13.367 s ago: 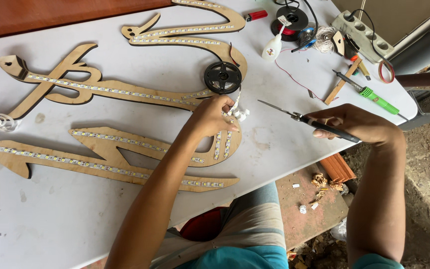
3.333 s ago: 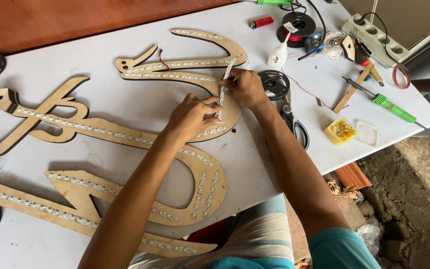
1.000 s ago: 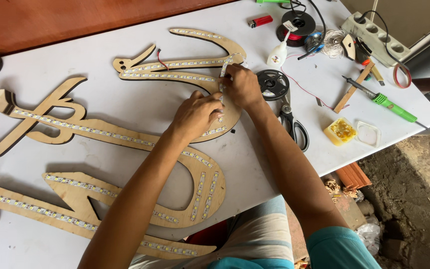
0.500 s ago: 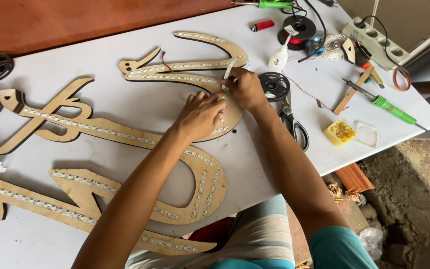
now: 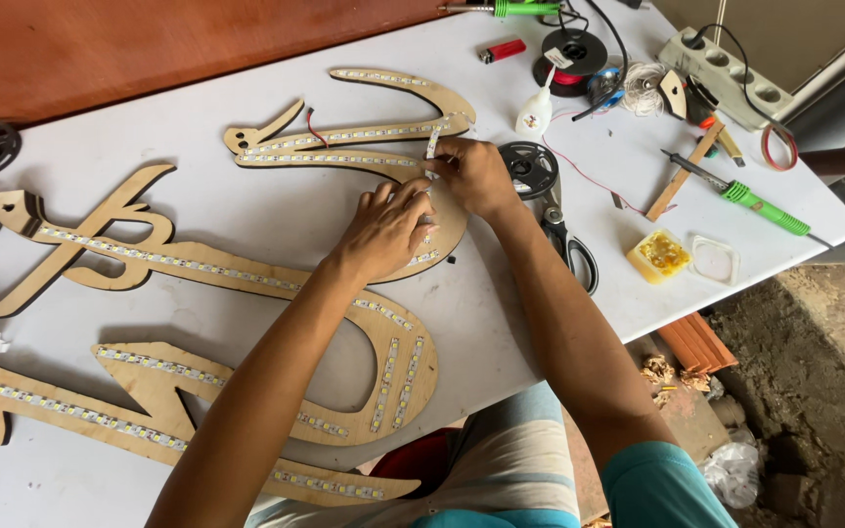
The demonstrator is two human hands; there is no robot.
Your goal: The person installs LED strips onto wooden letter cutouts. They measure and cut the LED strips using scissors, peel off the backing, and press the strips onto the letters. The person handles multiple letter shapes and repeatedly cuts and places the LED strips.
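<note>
The white surface [image 5: 246,210] fills most of the frame, and across it lie several flat wooden cut-out shapes studded with rows of small lights. The one being worked on, the upper wooden cut-out [image 5: 364,147], sits just above centre; its long axis runs left to right, curling over at its right end into a broad lobe. Both hands meet on that right-hand lobe. The left hand [image 5: 383,230] comes in from lower left and lies palm down on the wood, fingers spread and pressing a run of the light strip [image 5: 344,137] flat. The right hand [image 5: 476,176] reaches from lower right and sits a little higher and further right, its fingertips pinched on the strip's loose end, which stands up just above them at the curl. So the strip lies leftward from both hands, along the cut-out, and the right hand is the nearer to its free end. To the right of the hands, close by, lie a black reel [image 5: 530,168] and scissors [image 5: 569,244]; further right, a yellow tub [image 5: 659,254] and a green-handled tool [image 5: 750,200].
</note>
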